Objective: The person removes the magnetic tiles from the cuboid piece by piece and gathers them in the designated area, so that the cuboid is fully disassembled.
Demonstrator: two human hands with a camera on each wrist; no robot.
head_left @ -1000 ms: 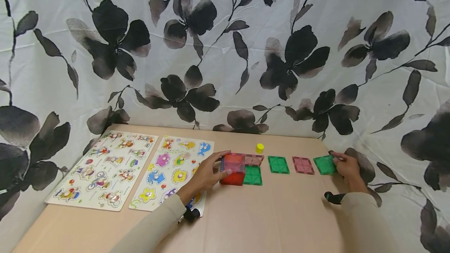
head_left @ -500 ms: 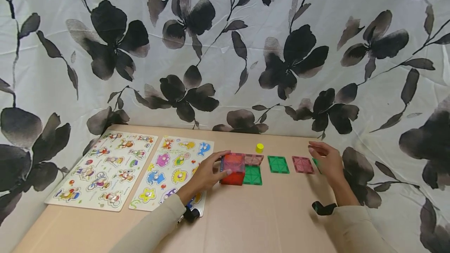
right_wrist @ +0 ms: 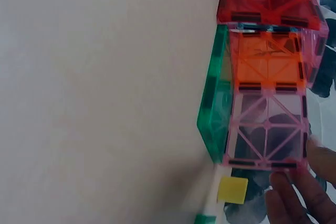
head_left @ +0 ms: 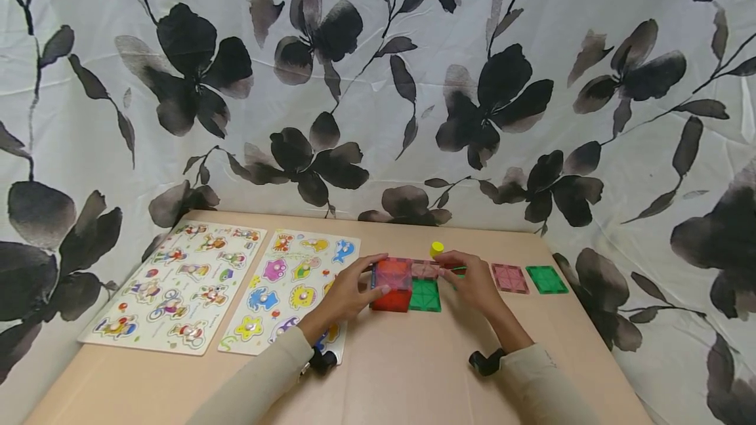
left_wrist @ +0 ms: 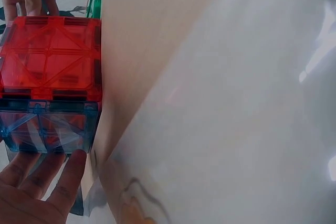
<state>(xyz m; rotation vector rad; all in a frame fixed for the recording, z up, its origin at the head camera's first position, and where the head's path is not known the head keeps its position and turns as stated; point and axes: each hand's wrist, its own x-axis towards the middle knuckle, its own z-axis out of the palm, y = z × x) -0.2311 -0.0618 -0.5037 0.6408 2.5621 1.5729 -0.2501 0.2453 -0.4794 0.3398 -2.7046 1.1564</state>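
My left hand (head_left: pixel 342 294) grips a cube built of magnetic tiles (head_left: pixel 390 300), its thumb across the front. In the left wrist view the cube has a red face (left_wrist: pixel 50 59), and my fingers press its blue side (left_wrist: pixel 47 127). Beside the cube stands an orange tile (right_wrist: pixel 268 59), with an upright pink magnetic tile (right_wrist: pixel 266 124) alongside it. My right hand (head_left: pixel 475 284) pinches that pink tile near its outer corner, thumb at one edge and fingertips at another. In front, a green tile (head_left: pixel 425 296) lies against the row.
A pink tile (head_left: pixel 510 279) and a green tile (head_left: pixel 547 279) lie flat to the right. Behind my right hand is a small yellow cylinder (head_left: pixel 436 248). Two picture puzzle boards, a left one (head_left: pixel 142 340) and a right one (head_left: pixel 283 310), lie on the left, the nearer under my left forearm.
My right hand has let go of the green tile at the far right and moved left to the upright pink tile. My left hand stays on the cube.
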